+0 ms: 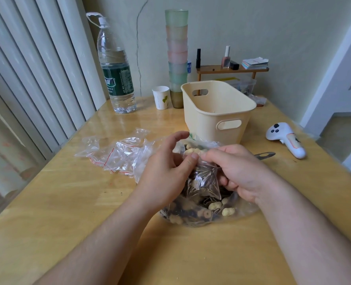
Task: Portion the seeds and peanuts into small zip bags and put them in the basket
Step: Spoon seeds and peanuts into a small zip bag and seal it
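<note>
Clear small zip bag (204, 182) of seeds is standing upright, mouth up.
I'm pinching its top edge with my left hand (166, 171) and right hand (236, 171), fingers curled.

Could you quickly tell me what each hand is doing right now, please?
Left hand: pinches the top edge of the small zip bag of seeds.
Right hand: pinches the same bag's top edge from the other side.
</note>
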Tool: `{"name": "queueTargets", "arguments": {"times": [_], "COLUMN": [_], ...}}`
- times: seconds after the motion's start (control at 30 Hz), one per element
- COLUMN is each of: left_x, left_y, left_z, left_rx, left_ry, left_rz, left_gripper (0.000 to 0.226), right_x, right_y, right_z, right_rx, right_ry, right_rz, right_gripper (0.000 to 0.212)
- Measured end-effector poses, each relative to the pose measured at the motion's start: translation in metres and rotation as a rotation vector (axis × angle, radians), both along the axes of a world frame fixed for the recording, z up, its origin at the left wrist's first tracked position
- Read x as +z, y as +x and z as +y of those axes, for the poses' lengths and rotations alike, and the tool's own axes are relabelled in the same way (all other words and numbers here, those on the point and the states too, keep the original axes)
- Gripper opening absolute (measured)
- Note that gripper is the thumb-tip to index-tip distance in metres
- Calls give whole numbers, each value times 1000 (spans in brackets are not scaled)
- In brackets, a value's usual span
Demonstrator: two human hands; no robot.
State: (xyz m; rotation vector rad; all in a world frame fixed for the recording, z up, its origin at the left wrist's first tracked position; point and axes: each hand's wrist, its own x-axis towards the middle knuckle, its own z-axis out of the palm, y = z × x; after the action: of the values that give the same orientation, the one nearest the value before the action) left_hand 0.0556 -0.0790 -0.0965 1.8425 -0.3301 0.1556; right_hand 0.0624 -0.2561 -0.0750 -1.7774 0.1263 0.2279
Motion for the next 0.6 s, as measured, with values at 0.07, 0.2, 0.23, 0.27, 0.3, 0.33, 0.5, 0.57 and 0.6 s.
{"name": "queueTargets", "arguments": {"times": [0.07, 0.2, 0.23, 0.27, 0.3, 0.33, 0.5, 0.57, 0.6], "left_x": [-1, -2, -1, -1, 0, 0, 0, -2, -1], "left_y": [1, 2, 2, 2, 1, 0, 3, 7, 8], "left_z": [2, 2, 2, 2, 2, 2, 1, 3, 3], "left_rx": [37, 37, 18, -1, -18, -27, 12, 39, 47], "left_ry": [67, 87, 67, 52, 42, 42, -44, -111, -154], "left_rz": [-31, -31, -24, -21, -22, -29, -36, -18, -10], "left_gripper": [35, 34, 37, 40, 43, 46, 38, 30, 27], "right_x": [-1, -1, -1, -1, -1, -3, -1, -2, -3], "right_y": [2, 2, 1, 1, 0, 1, 0, 0, 1], "right_z": [-3, -4, -3, -3, -2, -3, -7, -7, -8], "right_rx": [-21, -39, -27, -7, 11, 22, 67, 73, 58], "right_ry": [8, 50, 41, 28, 12, 2, 66, 108, 134], "right_rz": [2, 0, -3, -9, -12, -15, -61, -141, -191], "right_gripper": [14, 19, 19, 17, 15, 16, 17, 14, 8]}}
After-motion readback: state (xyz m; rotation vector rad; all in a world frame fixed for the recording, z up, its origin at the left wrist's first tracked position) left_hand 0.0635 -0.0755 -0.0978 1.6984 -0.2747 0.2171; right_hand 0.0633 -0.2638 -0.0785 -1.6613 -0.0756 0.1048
